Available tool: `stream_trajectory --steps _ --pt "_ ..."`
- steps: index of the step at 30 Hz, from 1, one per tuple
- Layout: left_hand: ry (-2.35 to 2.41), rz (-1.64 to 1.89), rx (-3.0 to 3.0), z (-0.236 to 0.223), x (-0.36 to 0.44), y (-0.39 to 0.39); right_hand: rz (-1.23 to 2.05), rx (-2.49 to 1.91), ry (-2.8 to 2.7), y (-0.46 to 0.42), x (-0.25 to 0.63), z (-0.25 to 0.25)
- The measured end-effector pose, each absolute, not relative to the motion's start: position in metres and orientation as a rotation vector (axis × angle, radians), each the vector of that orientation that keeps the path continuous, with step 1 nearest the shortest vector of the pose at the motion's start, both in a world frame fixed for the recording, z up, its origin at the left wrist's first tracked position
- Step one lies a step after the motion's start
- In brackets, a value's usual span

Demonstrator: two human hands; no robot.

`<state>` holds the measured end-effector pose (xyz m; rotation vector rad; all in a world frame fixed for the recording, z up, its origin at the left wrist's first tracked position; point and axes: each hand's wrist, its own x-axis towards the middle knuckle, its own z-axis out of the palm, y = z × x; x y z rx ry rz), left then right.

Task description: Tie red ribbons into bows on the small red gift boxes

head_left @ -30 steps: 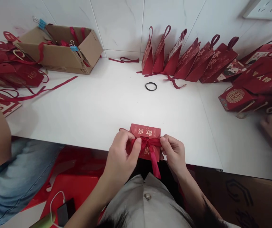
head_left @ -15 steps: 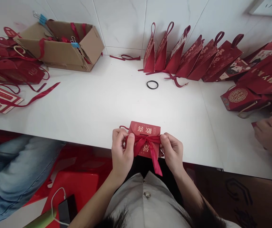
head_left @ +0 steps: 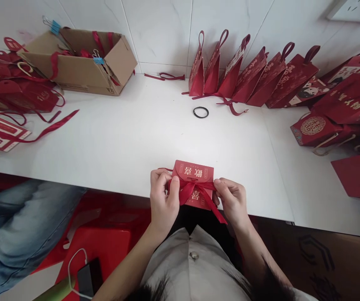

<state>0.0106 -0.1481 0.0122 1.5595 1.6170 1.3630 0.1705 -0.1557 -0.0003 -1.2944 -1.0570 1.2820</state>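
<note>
Two hands, left (head_left: pixel 163 196) and right (head_left: pixel 232 200), pinching ribbon (head_left: pixel 195 189) ends on a red gift box (head_left: pixel 194 184), near worktop (head_left: pixel 129 142) edge; bow-tying under way, needing even tension.

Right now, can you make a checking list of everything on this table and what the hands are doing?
Surface: white table, bare in the middle.
Job's things: small red box at the near edge, a red ribbon tied in a bow across it, one tail hanging off toward the person.
Clutter: black hair tie; row of red gift bags along the wall; cardboard box with ribbons and clips; pile of flat red bags at the left.
Fingers: left hand and right hand each pinch the ribbon at a side of the box.
Cables: white cable to a phone below the table.
Surroundings: white tiled wall; another person's jeans at the left.
</note>
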Motion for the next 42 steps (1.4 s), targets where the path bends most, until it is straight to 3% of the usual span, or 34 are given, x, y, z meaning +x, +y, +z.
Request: stream_trajectory --steps 4,10,14,17,21,25,31,35,42 --pt "1.539 1.272 1.452 0.016 0.005 -0.147 1.518 -1.279 -1.211 -0.148 0.188 0.006" --pt "1.232 1.087 1.025 0.007 -0.010 -0.151 0.989 -1.267 -1.696 -0.164 0.209 0.009" --pt "1.139 0.965 1.062 -0.006 -0.024 -0.146 1.032 -1.276 -1.905 -0.169 0.199 0.004" --pt "1.023 1.017 1.241 -0.004 -0.035 -0.142 1.229 -1.201 -1.507 -0.162 0.187 0.001" --pt "0.946 1.299 1.719 0.017 -0.037 -0.143 1.853 -0.841 -0.676 -0.152 0.168 0.002" --pt "0.890 1.415 1.892 0.035 -0.027 -0.146 2.229 -0.533 -0.347 -0.149 0.149 0.008" --pt "0.837 1.503 1.785 0.041 -0.022 -0.147 2.194 -0.505 -0.291 -0.149 0.139 0.014" --pt "0.761 1.578 1.544 0.044 -0.025 -0.151 1.927 -0.599 -0.372 -0.147 0.149 0.010" --pt "0.828 1.271 1.546 0.061 -0.039 -0.154 1.819 -0.537 -1.015 -0.143 0.175 0.018"
